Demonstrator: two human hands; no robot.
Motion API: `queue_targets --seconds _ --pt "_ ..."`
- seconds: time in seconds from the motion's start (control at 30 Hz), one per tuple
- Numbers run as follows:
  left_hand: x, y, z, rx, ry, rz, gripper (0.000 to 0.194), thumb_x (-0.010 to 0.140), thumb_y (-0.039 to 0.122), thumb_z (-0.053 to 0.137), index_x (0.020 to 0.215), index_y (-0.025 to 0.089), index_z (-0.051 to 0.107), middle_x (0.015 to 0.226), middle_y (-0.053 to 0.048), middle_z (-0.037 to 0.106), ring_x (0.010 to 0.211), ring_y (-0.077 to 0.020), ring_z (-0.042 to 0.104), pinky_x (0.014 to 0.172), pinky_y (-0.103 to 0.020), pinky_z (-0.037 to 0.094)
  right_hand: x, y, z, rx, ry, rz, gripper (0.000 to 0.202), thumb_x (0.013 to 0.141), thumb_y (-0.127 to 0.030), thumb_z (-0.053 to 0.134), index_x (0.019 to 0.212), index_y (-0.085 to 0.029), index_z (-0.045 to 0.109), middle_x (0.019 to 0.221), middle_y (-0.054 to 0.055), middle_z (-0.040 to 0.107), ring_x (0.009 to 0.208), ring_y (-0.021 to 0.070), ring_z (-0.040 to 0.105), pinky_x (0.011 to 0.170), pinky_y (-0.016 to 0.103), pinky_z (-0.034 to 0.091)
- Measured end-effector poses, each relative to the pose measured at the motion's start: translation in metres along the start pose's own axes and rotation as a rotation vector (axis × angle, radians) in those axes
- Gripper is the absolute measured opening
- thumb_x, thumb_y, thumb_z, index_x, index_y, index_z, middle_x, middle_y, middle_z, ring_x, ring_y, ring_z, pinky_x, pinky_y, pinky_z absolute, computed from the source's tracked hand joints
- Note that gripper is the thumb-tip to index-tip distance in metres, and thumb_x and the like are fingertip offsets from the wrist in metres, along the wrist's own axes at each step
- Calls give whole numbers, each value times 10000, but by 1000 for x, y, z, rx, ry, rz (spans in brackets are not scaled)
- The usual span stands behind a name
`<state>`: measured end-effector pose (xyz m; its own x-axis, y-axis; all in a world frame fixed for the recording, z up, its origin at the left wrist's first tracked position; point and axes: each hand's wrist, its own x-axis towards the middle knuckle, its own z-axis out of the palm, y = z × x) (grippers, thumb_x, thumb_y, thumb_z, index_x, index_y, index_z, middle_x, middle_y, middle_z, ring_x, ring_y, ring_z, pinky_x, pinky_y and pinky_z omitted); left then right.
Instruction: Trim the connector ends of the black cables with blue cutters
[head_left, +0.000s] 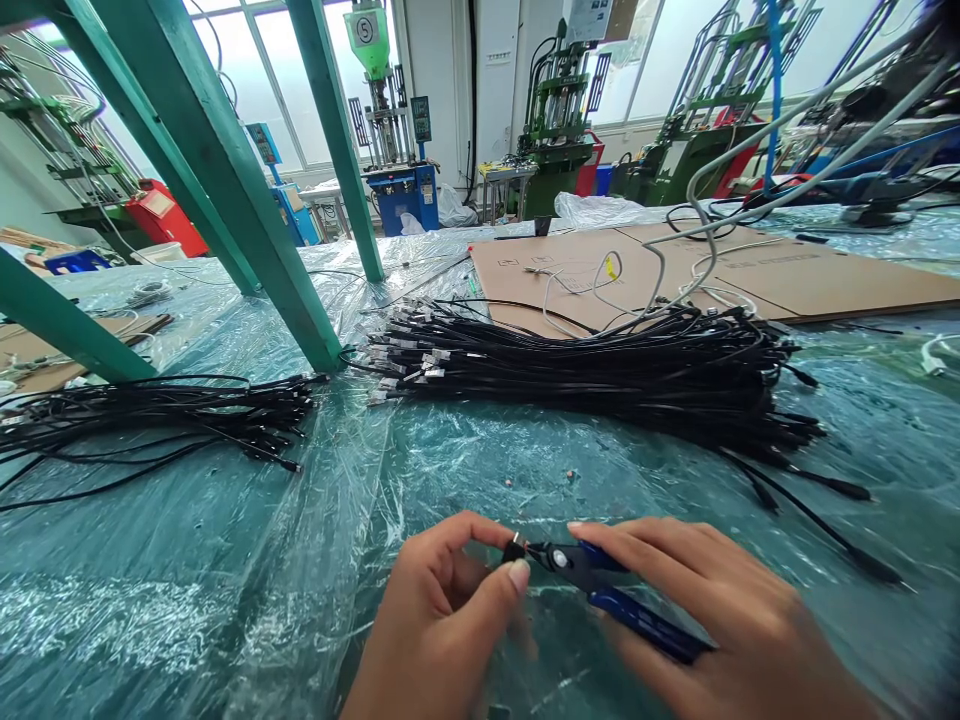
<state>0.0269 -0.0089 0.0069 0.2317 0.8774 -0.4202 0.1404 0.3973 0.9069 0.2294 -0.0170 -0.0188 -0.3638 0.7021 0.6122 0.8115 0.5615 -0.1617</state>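
Between thumb and forefinger, my left hand (450, 600) pinches a small black connector end (514, 549) with a bit of bright metal on it. My right hand (712, 600) is wrapped round the blue handles of a pair of flush cutters (577, 568). The cutters' dark jaws point left and meet the connector at my left fingertips; whether they touch it or only lie against it I cannot tell. Beyond both hands lies a thick bundle of black cables (600, 370), with silvery plugs at its left end and black moulded ends at its right.
A smaller bunch of black cables (165, 420) lies at left, near green metal posts (225, 190). Flat cardboard (810, 275) with loose grey cords lies behind the big bundle. Clear plastic film (322, 560) covers the table. Green machines (559, 110) stand by the windows.
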Motion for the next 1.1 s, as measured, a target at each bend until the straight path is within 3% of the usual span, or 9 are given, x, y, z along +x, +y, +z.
queue_targets --seconds 0.83,1.1 --pt "-5 5 5 -37 68 20 196 791 346 644 841 157 633 501 25 606 348 -42 339 349 -158 265 2 0 0 52 15 1 282 796 -184 525 1048 -247 633 830 -6 689 690 124 657 595 242 539" --pt "-6 7 6 -30 73 7 215 793 340 636 892 148 639 504 24 603 356 -43 334 350 -160 244 -7 6 0 78 -72 2 346 790 -167 574 1121 -255 618 887 13 697 744 140 667 638 249 544"
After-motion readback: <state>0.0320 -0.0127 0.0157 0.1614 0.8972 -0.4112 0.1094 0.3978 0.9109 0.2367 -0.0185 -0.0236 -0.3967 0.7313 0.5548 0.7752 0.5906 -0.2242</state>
